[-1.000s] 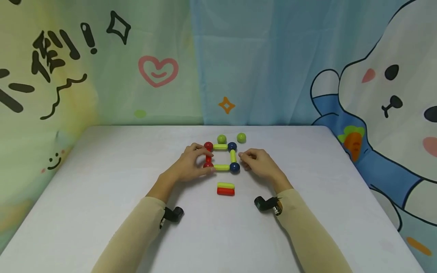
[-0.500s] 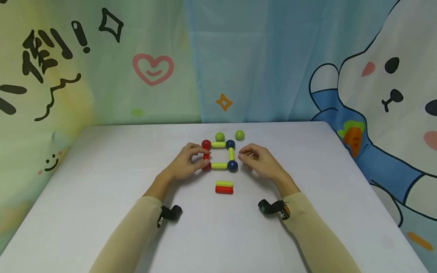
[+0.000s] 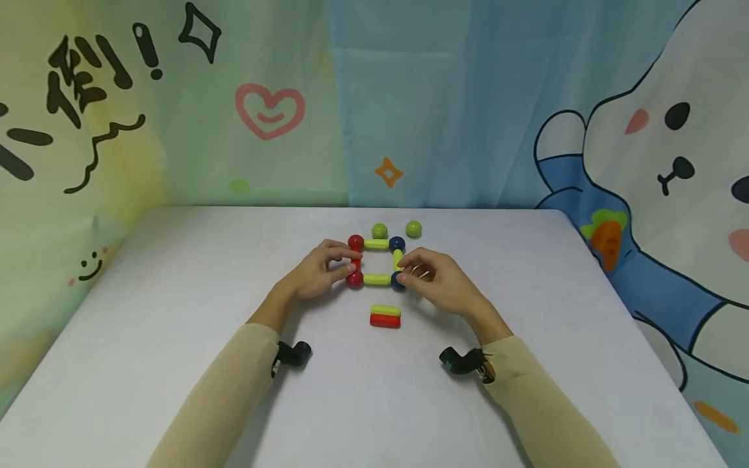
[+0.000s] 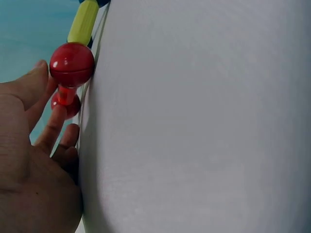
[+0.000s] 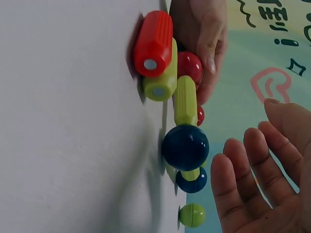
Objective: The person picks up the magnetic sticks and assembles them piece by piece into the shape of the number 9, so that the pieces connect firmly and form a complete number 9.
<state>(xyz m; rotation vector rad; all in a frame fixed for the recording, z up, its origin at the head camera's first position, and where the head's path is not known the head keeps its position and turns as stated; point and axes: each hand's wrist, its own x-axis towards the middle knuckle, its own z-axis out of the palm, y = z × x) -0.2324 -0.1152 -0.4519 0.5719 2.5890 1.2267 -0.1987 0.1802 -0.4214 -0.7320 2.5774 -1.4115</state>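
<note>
Red balls [image 3: 354, 279] and blue balls [image 3: 396, 244] joined by short rods form a flat square on the table. Three rods are yellow [image 3: 377, 279]; the left one is red [image 4: 66, 94]. My left hand [image 3: 319, 267] lies at the square's left side, its fingertips touching the red rod and the thumb beside the near red ball. My right hand [image 3: 439, 276] hovers at the right side, fingers mostly straight, partly covering the near blue ball in the head view. In the right wrist view a gap separates these fingers from that blue ball [image 5: 185, 147].
Two loose green balls [image 3: 413, 228] sit behind the square. A loose yellow rod [image 3: 385, 311] and a loose red rod [image 3: 385, 321] lie side by side in front of it, with metal discs on their ends. A printed curtain hangs behind the white table [image 3: 205, 312].
My right hand has shifted left, from beside the square to over its near blue ball. My left thumb has drawn back from the near red ball toward the red rod.
</note>
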